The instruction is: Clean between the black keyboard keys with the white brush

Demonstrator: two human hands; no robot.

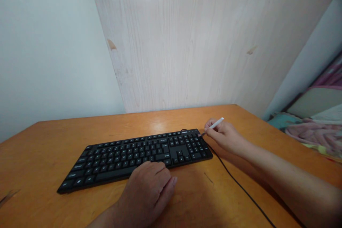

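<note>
Pinching a white pen-like tool (217, 122) at the keyboard's number keys

The right hand (219, 134), right of centre in the frame, is closed to a pinch, thumb and fingers around the tool's shaft; the tool's lower end points down-left to the upper right corner of the black keyboard (114, 157). The left hand (149, 187), at lower centre, is loosely curled, knuckles up, against the keyboard's near edge; its fingertips are hidden, so I cannot tell whether it grips. The keyboard lies slantwise from lower left to centre right on the orange-brown counter (77, 130). A black cable (242, 186) runs to the bottom edge, lower right.
</note>
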